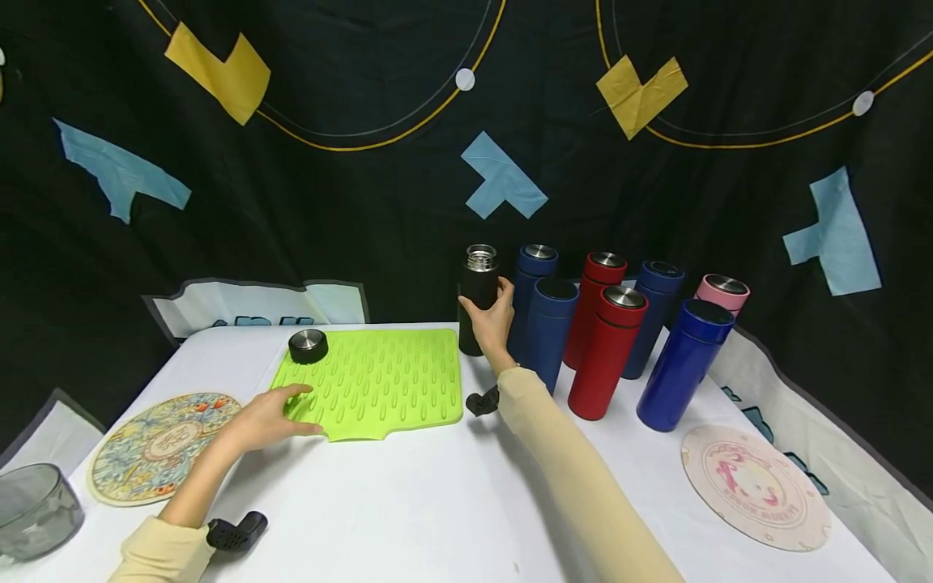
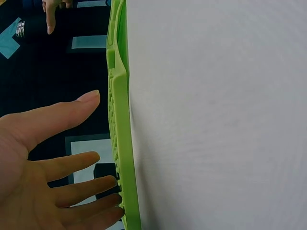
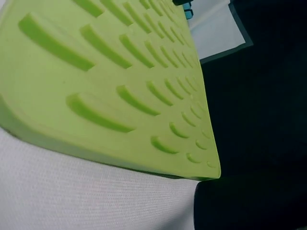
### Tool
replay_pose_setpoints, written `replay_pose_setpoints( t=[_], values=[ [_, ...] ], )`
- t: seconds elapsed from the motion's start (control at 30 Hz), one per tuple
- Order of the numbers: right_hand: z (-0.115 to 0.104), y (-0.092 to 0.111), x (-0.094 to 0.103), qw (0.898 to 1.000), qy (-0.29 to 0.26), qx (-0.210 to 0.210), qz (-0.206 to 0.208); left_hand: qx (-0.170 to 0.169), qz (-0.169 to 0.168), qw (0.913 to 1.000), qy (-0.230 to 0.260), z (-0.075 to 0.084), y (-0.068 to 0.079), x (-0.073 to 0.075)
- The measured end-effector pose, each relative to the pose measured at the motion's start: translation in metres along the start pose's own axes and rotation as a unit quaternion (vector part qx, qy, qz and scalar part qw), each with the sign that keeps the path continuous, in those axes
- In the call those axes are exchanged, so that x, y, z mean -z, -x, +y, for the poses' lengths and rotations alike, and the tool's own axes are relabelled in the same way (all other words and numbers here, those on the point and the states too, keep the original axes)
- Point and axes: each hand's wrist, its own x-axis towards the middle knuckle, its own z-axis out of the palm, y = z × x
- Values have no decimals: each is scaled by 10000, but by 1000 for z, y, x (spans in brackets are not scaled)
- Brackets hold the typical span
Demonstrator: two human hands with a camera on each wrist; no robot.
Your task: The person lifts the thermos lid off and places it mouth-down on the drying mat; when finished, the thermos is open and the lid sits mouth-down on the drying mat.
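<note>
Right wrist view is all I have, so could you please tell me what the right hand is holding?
Observer: The right hand grips a black bottle.
Operator: Thank you; is the bottle closed?
Observer: No, the head view shows its metal neck uncovered.
Operator: And is the left hand holding anything, please?
Observer: No, its thumb and fingers are apart, by the left end of the green mat.

I seem to be at a makeshift studio setup: a dark curtain (image 1: 350, 219) with coloured shapes (image 1: 501, 172) hangs behind my white table (image 1: 379, 510). Which room, I cannot tell.
</note>
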Motion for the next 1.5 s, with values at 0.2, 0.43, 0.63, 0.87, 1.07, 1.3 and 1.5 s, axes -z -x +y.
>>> replay_pose_setpoints(
  t=[0.2, 0.43, 0.63, 0.87, 1.07, 1.3, 1.5],
  values=[
    [0, -1, 4, 9996, 159, -14, -221, 70, -126, 9999, -11, 0, 1, -1],
    [-5, -2, 5, 9977, 548, -167, -354, 4, -166, 9999, -22, 0, 0, -1],
    [-16, 7, 7, 9967, 520, -441, -440, 11, -154, 9998, -87, -1, 1, -2],
    [-32, 19, 17, 9980, 328, -157, -521, -43, -158, 9998, -100, -1, 0, -2],
    [-50, 33, 36, 9955, 160, 183, -918, 24, -148, 9999, -71, 0, 0, -5],
    [-74, 51, 67, 9876, 75, 720, -1392, 80, -251, 9995, -161, 3, 1, -1],
    [-96, 67, 101, 9734, -66, 1194, -1953, 63, -270, 9995, -157, 3, 1, -2]
  ],
)
